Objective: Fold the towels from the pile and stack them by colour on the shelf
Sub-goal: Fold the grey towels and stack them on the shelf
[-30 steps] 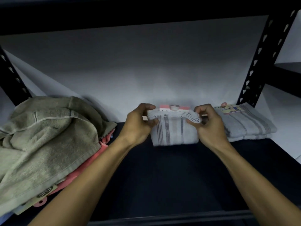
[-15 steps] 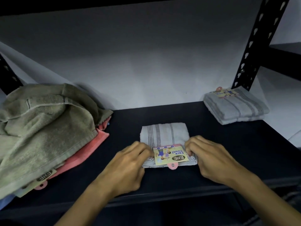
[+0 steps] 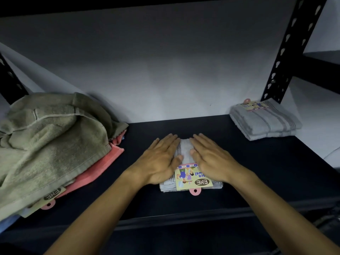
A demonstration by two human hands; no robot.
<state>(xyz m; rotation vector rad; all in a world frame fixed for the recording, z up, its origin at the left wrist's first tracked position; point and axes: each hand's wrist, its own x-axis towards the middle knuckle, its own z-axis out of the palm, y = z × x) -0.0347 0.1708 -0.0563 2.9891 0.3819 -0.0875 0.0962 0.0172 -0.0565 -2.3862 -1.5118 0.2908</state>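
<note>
While the pile (image 3: 51, 144) of olive and pink towels sat at the shelf's (image 3: 257, 172) left, the left hand (image 3: 161, 159) and right hand (image 3: 211, 159) lay flat, fingers straight, pressing the folded grey towel (image 3: 184, 151) mid-shelf, label (image 3: 193, 178) nearest. Another folded grey towel (image 3: 265, 120) rested far right.

Left hand (image 3: 159, 161) and right hand (image 3: 211, 159) now flat atop the folded towel (image 3: 184, 150); earlier gripping its edges.

Bare forearms, no sleeves, hands (image 3: 185, 159) ringless
</note>
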